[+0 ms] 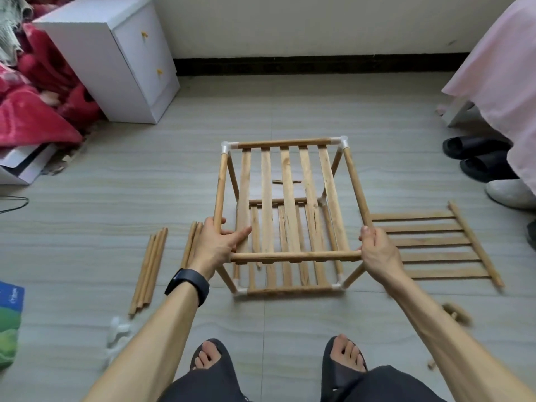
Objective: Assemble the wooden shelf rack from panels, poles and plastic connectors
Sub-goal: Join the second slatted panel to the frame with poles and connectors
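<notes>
Both hands, left (216,242) and right (377,246), closed round rack (290,198) top corners; one spare panel (435,248) on floor.

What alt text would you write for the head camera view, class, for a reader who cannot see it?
A person's left hand and right hand grip the near corners of a half-built wooden shelf rack standing on a tiled floor. Loose poles lie to its left and a spare slatted panel to its right.

The wooden rack (287,216) stands on the floor with two slatted shelves. Loose poles (148,269) lie left. A spare panel (435,245) lies flat, right.
</notes>
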`<state>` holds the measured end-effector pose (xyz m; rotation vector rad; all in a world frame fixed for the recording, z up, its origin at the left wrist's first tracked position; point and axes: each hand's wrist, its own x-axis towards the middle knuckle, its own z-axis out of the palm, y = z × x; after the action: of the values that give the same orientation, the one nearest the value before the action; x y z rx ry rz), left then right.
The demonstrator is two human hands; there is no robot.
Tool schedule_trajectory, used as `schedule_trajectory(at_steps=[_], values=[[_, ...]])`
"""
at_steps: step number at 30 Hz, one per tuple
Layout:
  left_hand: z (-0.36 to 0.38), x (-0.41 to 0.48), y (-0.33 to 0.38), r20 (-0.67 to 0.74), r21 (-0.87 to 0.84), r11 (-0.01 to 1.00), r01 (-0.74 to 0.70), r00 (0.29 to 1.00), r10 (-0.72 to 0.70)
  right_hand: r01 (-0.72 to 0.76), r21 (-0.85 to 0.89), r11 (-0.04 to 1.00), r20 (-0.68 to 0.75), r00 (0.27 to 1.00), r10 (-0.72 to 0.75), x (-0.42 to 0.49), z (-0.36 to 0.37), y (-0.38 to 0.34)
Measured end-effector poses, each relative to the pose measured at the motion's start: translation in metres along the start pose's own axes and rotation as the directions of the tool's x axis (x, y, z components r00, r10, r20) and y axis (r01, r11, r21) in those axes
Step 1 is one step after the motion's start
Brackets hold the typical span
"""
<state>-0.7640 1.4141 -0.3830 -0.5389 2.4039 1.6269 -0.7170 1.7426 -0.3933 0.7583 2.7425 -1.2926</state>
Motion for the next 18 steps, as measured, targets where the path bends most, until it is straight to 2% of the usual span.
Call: schedule_trajectory(at_steps=[2,4,6,12,15,18], values=[[0.001,-0.001,0.008,-0.039,0.183,0.983,0.025,0.999,-0.019,0.01,-0.036,0.999,0.008,1.0,-0.01,-0.001,-0.002,-0.003],[0.005,-0.007,0.016,-0.108,0.43,0.901,0.055,0.994,-0.009,0.008,-0.048,0.999,0.037,0.999,-0.007,-0.002,-0.006,-0.006],[0.007,-0.014,0.023,-0.121,0.58,0.813,0.058,0.992,0.016,-0.008,-0.062,0.998,0.063,0.998,0.012,-0.005,-0.008,-0.01],[0.01,-0.03,0.015,-0.079,0.507,0.862,0.028,0.997,0.014,-0.072,-0.144,0.987,0.032,0.996,0.078,-0.021,-0.01,0.007],[0.012,-0.036,0.005,-0.08,0.499,0.867,-0.024,0.994,0.074,-0.076,-0.144,0.987,0.001,0.997,0.077,-0.029,-0.013,0.012],[0.011,-0.033,0.005,-0.056,0.448,0.894,-0.034,0.996,0.066,-0.109,-0.133,0.985,-0.016,0.994,0.108,-0.032,-0.012,0.007]])
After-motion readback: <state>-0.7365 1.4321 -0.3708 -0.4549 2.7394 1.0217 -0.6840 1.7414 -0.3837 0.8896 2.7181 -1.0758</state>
